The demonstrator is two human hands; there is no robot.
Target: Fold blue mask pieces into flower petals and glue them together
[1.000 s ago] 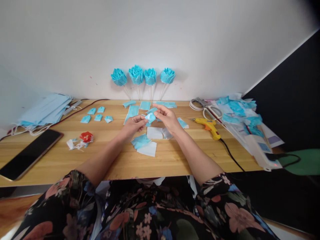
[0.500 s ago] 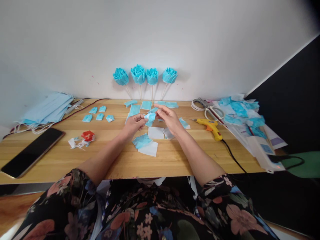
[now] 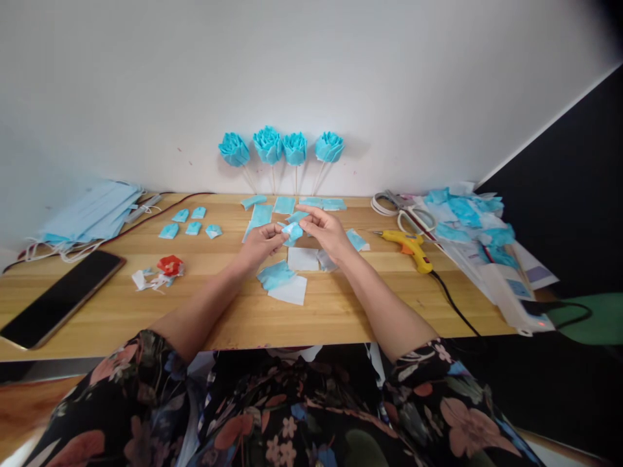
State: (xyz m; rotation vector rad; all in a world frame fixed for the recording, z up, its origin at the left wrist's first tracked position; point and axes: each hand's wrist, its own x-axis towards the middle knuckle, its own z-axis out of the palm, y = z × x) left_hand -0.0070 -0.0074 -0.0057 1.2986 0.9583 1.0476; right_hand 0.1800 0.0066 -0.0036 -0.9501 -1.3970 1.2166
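A small folded piece of blue mask fabric is held up between my two hands over the middle of the table. My left hand pinches its left side, with the fingers curled in. At its upper right edge, my right hand grips it between thumb and fingertips. Below the hands lie a white fabric piece and a blue cut piece overlapping another white one. Several small folded blue petals rest on the table to the left.
Several blue fabric flowers on sticks lean against the wall. A yellow glue gun, scissors and a heap of blue scraps lie right. Stacked masks, a phone and a red crumpled piece lie left.
My right fingers have shifted slightly left and closed onto the fabric piece, which looks more folded together. The left hand has barely moved.
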